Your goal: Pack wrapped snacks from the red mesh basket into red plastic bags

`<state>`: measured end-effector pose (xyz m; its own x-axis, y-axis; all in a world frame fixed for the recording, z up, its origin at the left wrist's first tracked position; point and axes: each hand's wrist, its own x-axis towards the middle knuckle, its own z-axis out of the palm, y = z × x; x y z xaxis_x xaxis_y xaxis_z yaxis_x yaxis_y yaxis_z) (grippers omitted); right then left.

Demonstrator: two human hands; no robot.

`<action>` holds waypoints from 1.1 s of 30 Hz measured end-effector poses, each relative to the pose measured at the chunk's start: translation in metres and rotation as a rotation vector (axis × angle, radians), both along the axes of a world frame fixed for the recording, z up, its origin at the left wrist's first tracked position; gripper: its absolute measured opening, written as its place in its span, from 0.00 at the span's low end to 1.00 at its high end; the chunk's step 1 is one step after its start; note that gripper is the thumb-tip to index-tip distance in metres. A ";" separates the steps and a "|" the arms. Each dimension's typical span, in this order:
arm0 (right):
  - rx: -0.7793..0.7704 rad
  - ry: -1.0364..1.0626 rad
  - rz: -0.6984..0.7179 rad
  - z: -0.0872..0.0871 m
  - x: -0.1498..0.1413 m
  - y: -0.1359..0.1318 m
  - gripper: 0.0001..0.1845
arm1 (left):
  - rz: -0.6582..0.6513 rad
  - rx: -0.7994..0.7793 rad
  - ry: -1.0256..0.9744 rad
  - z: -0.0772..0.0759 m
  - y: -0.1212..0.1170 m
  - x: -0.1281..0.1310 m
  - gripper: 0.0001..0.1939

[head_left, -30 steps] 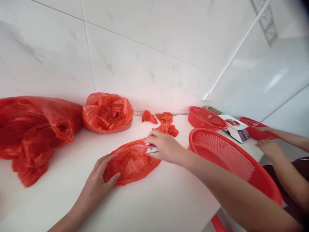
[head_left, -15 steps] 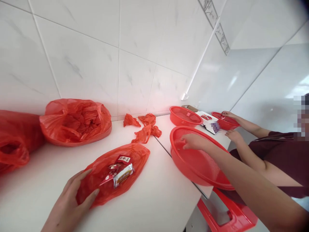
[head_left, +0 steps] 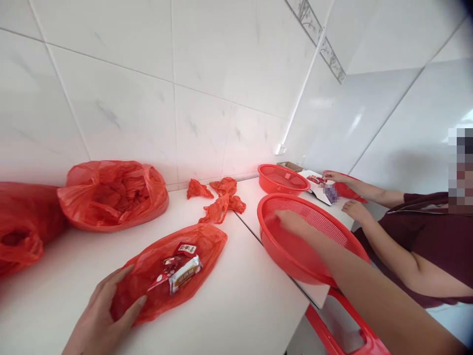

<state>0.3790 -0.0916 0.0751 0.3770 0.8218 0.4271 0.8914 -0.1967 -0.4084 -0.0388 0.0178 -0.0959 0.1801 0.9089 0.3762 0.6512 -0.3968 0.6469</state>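
Observation:
My left hand (head_left: 101,315) rests flat on the near end of a flat red plastic bag (head_left: 155,281) on the white counter, fingers spread. On top of that bag lie a few small snack packets (head_left: 181,268). My right hand (head_left: 291,222) reaches into a large red mesh basket (head_left: 273,241) at the counter's right edge. Its fingers are tinted red and blurred, so their pose is unclear.
An open red bag (head_left: 111,195) full of crumpled bags sits against the tiled wall, another red bag (head_left: 18,222) at far left. Crumpled red bags (head_left: 218,197) lie behind. A second person's hands (head_left: 354,209) work near a smaller red basket (head_left: 283,178) and a box (head_left: 321,190).
My right hand left the bag, with packets now lying on it, and moved right into the large basket. My view swung right. The left hand stayed on the bag.

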 end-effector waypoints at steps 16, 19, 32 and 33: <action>0.033 -0.005 0.766 -0.039 -0.176 0.062 0.14 | -0.056 -0.119 -0.103 0.033 -0.025 0.007 0.27; -0.098 0.215 0.605 -0.062 -0.162 0.075 0.13 | -0.065 -0.125 -0.111 0.034 -0.025 0.006 0.27; -0.196 0.768 0.350 -0.104 -0.121 0.112 0.14 | 0.087 -0.200 -0.177 0.037 -0.025 0.001 0.32; -0.184 0.830 0.360 -0.103 -0.120 0.112 0.15 | 0.113 -0.258 -0.225 0.040 -0.025 -0.001 0.33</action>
